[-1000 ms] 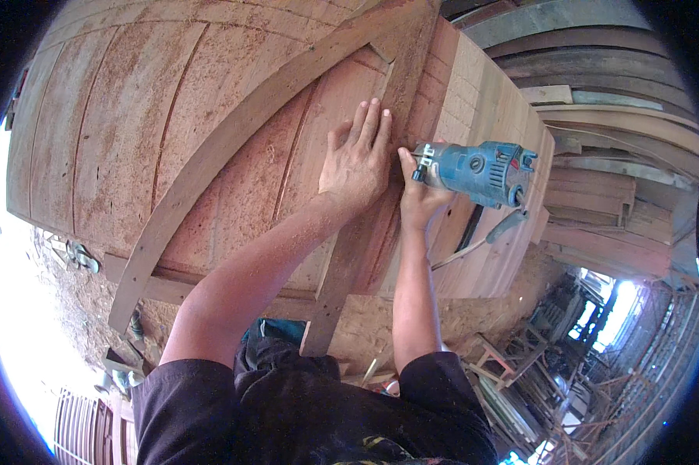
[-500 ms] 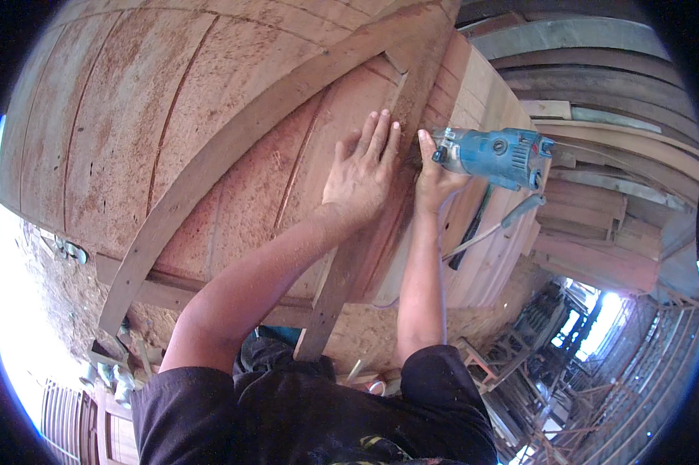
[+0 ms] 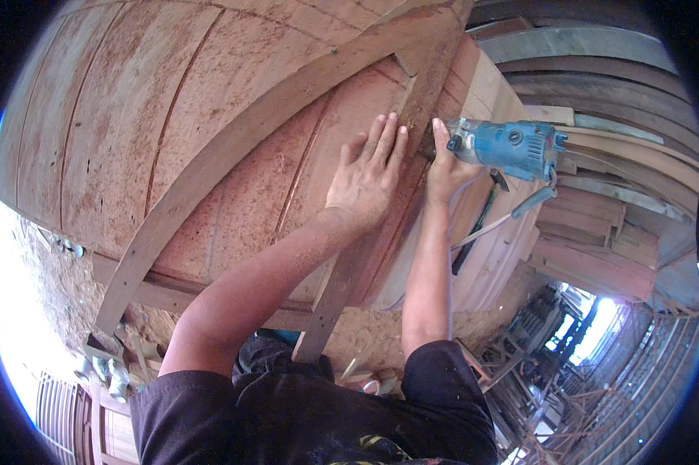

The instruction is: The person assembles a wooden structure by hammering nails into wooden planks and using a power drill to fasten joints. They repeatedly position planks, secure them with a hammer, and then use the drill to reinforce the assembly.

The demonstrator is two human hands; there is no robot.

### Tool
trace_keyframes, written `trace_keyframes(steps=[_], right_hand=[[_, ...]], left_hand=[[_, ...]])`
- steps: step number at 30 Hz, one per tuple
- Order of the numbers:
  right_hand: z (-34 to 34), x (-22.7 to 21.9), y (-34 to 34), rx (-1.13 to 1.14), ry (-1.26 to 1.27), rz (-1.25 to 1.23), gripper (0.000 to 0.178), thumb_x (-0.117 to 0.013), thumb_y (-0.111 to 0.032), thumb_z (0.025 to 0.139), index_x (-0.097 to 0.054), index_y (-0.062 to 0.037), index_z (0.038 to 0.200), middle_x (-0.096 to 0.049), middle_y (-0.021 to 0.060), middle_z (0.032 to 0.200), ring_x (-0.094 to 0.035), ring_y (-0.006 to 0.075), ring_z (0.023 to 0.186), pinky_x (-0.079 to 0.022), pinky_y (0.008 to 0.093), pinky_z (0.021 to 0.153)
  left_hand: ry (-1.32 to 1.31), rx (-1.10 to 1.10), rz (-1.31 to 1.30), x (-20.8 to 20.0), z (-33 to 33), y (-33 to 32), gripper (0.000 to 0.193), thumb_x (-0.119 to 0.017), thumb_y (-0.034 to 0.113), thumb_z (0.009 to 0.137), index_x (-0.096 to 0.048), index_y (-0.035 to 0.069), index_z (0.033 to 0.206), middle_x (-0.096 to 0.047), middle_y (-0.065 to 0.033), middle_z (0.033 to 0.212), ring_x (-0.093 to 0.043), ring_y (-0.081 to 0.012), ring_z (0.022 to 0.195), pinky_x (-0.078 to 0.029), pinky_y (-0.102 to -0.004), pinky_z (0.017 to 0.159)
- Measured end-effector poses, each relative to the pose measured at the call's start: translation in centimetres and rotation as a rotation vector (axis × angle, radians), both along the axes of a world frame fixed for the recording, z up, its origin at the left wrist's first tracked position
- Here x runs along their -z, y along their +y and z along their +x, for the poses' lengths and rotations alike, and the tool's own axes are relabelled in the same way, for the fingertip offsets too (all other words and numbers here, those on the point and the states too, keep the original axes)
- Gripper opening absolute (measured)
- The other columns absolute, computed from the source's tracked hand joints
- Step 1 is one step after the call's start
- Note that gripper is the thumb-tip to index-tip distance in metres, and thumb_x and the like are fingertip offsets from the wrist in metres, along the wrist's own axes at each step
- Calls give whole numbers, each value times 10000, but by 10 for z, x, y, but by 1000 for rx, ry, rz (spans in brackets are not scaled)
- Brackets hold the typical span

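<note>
A blue trim router [image 3: 512, 147] lies on its side, its clear base toward the edge of a straight wooden bar [image 3: 429, 85]. My right hand [image 3: 448, 174] is closed around the router's base end, thumb pointing up along it. The bit is hidden from view. Flat on the bar and the boards beside it rests my left hand [image 3: 367, 174], fingers stretched forward and holding nothing. The bar joins a curved wooden piece [image 3: 233, 147] at the far end. Sawdust covers both pieces and the panel boards [image 3: 124, 101] beneath.
The router's cord [image 3: 531, 203] hangs below it, near a dark long-handled tool [image 3: 477, 225] on pale boards [image 3: 493, 267]. Stacked planks [image 3: 597, 85] fill the right side. Small containers [image 3: 117, 380] stand at lower left, and timber clutter [image 3: 512, 333] lies at lower right.
My right hand and the router have shifted slightly right and farther away, and the cord has swung with them. My left hand stays nearly in place. The whole view has moved a little.
</note>
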State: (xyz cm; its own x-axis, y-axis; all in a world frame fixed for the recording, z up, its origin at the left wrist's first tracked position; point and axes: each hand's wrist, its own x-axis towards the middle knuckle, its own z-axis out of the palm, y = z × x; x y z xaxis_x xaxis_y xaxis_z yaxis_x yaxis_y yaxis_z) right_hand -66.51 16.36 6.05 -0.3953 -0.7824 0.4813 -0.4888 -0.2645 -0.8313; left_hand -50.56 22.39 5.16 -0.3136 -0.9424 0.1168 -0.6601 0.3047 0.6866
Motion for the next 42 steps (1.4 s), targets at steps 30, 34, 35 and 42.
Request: trace_keyframes(steps=[30,34,35,42], right_hand=[[-13,8,-31,-33,9,-86,434,-911,66,813,-644,38,1153,-681,105,1117,-662,171,938,-589,333,857],[-14,6,-38,-32,30,-76,460,-919,62,806,-639,38,1170,-675,102,1135,-659,168,967,-586,325,869],[-14,6,-39,-33,17,-62,459,-920,60,806,-639,36,1167,-675,97,1133,-655,167,968,-583,325,866],[-16,12,-39,14,-99,-97,507,-955,5,788,-649,26,1191,-696,105,1156,-662,195,987,-586,355,887]], left_hand=[[46,-20,-21,2,-2,0,658,-591,246,1053,-381,-5,1624,-307,-227,1738,-299,-333,1625,-296,-553,1234],[26,-23,-26,1,0,0,655,-598,246,1050,-390,0,1620,-314,-224,1736,-310,-329,1622,-306,-550,1226],[21,-26,-24,1,0,0,651,-598,247,1050,-395,1,1617,-319,-223,1735,-314,-326,1620,-310,-548,1223],[11,-28,-4,-4,1,0,633,-593,258,1054,-417,13,1610,-342,-204,1731,-333,-310,1613,-332,-552,1201]])
